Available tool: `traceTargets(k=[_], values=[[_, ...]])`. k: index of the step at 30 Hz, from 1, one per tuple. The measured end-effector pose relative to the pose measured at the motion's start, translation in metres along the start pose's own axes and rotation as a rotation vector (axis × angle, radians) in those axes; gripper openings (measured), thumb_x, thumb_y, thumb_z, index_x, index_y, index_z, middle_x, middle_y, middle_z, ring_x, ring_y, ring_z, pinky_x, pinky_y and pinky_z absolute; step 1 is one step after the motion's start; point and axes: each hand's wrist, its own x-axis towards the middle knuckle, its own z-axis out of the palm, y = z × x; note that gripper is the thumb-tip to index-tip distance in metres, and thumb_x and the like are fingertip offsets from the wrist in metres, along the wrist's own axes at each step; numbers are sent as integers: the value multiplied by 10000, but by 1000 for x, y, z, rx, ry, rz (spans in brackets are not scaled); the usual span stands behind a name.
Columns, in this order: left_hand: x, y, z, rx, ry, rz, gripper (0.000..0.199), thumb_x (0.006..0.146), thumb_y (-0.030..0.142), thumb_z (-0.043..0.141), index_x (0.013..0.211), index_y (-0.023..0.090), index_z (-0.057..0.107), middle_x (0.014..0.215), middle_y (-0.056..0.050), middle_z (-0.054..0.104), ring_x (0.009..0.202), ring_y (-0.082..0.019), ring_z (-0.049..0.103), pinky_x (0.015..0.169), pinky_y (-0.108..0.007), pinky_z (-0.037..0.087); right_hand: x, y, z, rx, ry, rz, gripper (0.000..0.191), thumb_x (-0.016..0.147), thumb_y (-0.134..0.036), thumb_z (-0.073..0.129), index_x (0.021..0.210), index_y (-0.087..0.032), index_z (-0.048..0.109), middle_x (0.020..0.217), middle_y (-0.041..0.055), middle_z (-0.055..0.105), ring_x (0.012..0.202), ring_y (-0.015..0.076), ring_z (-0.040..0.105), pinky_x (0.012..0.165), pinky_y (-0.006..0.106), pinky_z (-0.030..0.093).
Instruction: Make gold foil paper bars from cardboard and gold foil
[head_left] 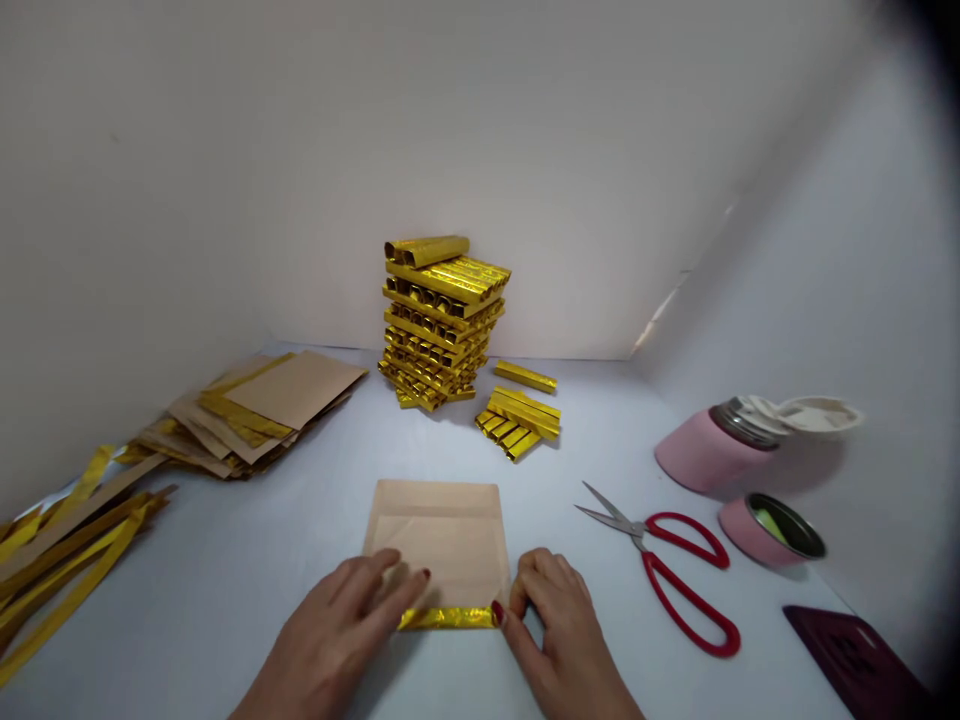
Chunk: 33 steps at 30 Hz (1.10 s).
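A tan paper sheet [442, 550] lies in front of me. Along its near edge runs a folded gold foil strip [450, 618]. My left hand [337, 625] rests over the sheet's left side, fingers apart, with the thumb and a fingertip just above the strip's left end. At the right edge, my right hand [559, 620] has its fingers curled and its thumb pressed at the strip's right end, pinching the paper's near corner. Red-handled scissors [637, 530] lie to the right of that hand with the blades parted.
Gold foil tubes [435, 320] are stacked crosswise at the back, with several looser tubes [521, 415] beside them. Tan and gold sheets [292, 400] pile at left, near gold strips [82, 570]. A pink flask [712, 450], pink cup [772, 530] and dark red flat object [855, 660] are at right.
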Motion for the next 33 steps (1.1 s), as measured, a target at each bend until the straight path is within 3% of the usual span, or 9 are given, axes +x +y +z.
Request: traceTargets(k=[3,6,8,12,15,17,22,28,33], values=[[6,4,-3,72,-39,267,369,1015,193,241,1232,187,540,1218,-71,627,1046,-229,600,803,-317,494,2,0,0,0,13,8,170,877,-145,457,721,-211,436,760,16,503,723,196,513,656,372,418],[4,10,0,156,-11,288,319,980,180,346,1212,145,562,1197,-87,647,1092,-253,591,852,-344,481,1,0,-1,-33,22,8,138,868,-148,480,746,-211,464,763,23,539,725,200,542,657,371,445],[0,13,4,223,-2,271,340,959,270,430,1249,131,540,1245,-105,617,1141,-275,566,889,-367,475,-1,-1,-2,-112,90,-46,67,860,-148,488,823,-200,508,833,60,594,772,224,579,673,385,466],[-10,14,11,231,-19,253,539,921,494,491,1323,135,480,1285,-123,579,1157,-268,563,907,-351,487,-5,-10,4,-345,251,-381,258,887,-137,451,1125,-146,550,1122,150,655,1023,275,604,848,436,452],[-14,12,12,150,2,218,586,915,508,500,1381,162,418,1307,-118,560,1183,-254,544,932,-332,476,-5,-17,20,-376,145,-730,339,945,-316,448,1205,-124,552,1105,110,696,1053,231,616,864,353,473],[-16,10,11,119,7,215,612,916,496,508,1411,164,371,1329,-116,540,1204,-246,525,942,-323,469,-6,-18,29,-407,71,-806,469,949,-455,418,1221,-95,547,1116,111,693,1053,210,620,839,304,496],[-21,8,2,112,-6,237,719,900,498,535,1466,167,239,1370,-109,486,1216,-251,513,924,-329,481,-15,-6,22,-478,8,-701,595,906,-564,431,1262,-98,528,1215,102,636,1096,214,607,838,299,525],[-37,1,-20,77,-56,122,734,877,348,606,1477,278,190,1397,-63,440,1216,-239,508,955,-320,460,-37,13,7,-492,-42,-517,551,890,-338,519,1393,-154,387,1308,113,550,1142,234,582,832,347,543],[-43,-5,-26,91,-59,93,669,879,350,603,1454,301,266,1368,-47,487,1188,-224,538,952,-302,460,-38,12,4,-427,-76,-467,580,821,-199,557,1381,-178,409,1326,112,526,1159,252,566,856,386,542]])
